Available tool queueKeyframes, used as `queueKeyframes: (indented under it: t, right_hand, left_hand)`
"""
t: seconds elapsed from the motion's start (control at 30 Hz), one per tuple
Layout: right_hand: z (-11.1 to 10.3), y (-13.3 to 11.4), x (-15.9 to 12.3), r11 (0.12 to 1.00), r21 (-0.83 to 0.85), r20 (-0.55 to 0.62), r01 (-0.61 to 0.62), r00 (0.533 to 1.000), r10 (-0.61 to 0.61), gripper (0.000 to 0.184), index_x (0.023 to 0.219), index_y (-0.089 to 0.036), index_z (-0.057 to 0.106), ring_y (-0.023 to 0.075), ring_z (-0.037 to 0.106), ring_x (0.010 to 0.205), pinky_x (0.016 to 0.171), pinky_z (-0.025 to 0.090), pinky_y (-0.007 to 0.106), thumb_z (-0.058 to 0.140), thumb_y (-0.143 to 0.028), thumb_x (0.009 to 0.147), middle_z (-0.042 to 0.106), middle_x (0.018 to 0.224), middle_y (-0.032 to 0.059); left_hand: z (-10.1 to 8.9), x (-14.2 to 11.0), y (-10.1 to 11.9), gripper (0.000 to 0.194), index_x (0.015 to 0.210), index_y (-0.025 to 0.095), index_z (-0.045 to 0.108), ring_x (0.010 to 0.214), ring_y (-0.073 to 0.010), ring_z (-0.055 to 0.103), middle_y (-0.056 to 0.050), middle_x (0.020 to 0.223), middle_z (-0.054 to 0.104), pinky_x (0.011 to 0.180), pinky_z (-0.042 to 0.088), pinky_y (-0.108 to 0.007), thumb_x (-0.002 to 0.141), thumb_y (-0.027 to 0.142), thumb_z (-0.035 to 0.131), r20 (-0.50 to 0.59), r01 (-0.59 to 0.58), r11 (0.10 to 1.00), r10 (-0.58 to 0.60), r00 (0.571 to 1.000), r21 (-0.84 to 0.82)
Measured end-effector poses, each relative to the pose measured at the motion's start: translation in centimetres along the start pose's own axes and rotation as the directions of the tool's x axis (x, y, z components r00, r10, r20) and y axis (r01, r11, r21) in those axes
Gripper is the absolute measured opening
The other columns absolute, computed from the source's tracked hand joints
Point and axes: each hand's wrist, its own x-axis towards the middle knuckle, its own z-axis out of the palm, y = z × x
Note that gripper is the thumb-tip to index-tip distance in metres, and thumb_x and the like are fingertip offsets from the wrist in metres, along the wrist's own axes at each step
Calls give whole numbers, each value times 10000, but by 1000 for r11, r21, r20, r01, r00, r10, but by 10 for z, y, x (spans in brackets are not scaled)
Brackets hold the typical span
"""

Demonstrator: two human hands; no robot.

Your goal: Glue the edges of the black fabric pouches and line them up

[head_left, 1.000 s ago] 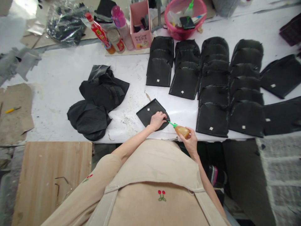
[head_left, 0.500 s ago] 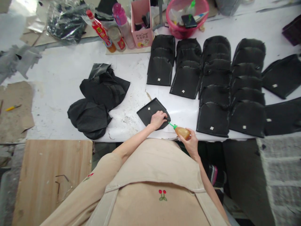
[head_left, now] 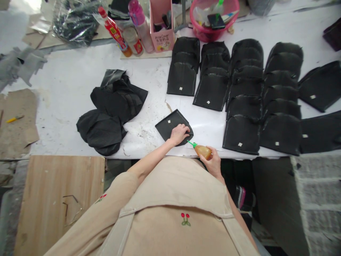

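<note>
A black fabric piece (head_left: 166, 127) with a small white square tag lies tilted on the white table, near its front edge. My left hand (head_left: 180, 134) is on its right part, fingers curled and closed on the material by the rounded edge. In my right hand (head_left: 213, 160) is a squeeze bottle (head_left: 203, 151) of amber liquid, fingers wrapped round it. Its thin green nozzle (head_left: 190, 143) points left, with the tip at the lower right rim of the piece; whether it touches I cannot tell.
Overlapping rows of black pieces (head_left: 241, 133) cover the right side. A heap of black fabric (head_left: 102, 129) lies left. Behind stand a red-capped bottle (head_left: 113, 30), a can (head_left: 132, 40), a pink box (head_left: 162, 42) and a pink basin (head_left: 197, 32). Glasses (head_left: 72, 209) rest on a wooden board (head_left: 53, 185).
My right hand has moved the bottle slightly left, and its nozzle tip has shifted along the rounded rim towards me. My left hand stays on the black piece.
</note>
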Motion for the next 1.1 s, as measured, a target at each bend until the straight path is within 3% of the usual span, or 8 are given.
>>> queueKeyframes:
  t: [0.13,0.27,0.43,0.53,0.73,1.1]
  right_hand:
    - [-1,-5,0,1000,-12,10,0,1000,1,476,1187,-218,608,296,653,1048,925,552,490,739,-405,769,664,1152,104]
    - [-3,-6,2,1000,-13,16,-7,1000,7,474,1186,-216,608,292,657,1030,925,552,494,733,-393,764,667,1142,101]
    - [-4,-10,2,1000,-17,24,24,999,-23,469,1172,-212,612,294,655,1038,931,551,491,742,-392,759,672,1128,104]
    - [-5,-13,1,999,-20,41,40,998,-39,463,1165,-215,613,292,652,1050,939,547,483,745,-397,761,674,1124,102]
    - [-3,-14,-2,999,-24,76,34,997,-33,476,1185,-223,609,289,650,1052,923,551,475,741,-432,778,669,1142,104]
    - [4,-12,-12,999,-29,114,25,993,-21,480,1200,-231,612,275,657,1026,907,557,450,741,-432,784,675,1157,93]
  left_hand:
    - [-5,-6,-13,214,1098,217,660,1057,-213,590,-40,1072,660,888,504,-331,896,149,679,12,-98,991,100,995,-93]
    - [-8,-29,-33,264,1121,211,646,1111,-198,605,-55,1150,647,925,525,-333,896,74,627,-46,-160,977,155,987,-144]
    - [0,-63,-52,321,1085,193,675,1196,-280,590,-102,1211,643,1000,521,-464,796,218,811,-68,-135,982,127,990,-136]
    - [8,-74,-55,380,1116,193,674,1268,-295,561,-117,1288,621,1065,494,-503,774,242,835,-98,-122,973,104,990,-194]
    - [15,-79,-55,535,1199,198,647,1379,-310,489,-138,1386,577,1143,432,-523,730,312,876,-54,-86,973,76,996,-216]
    - [34,-88,-59,566,1317,174,587,1445,-335,426,-185,1458,534,1190,352,-581,828,374,788,-71,-135,987,128,989,-90]
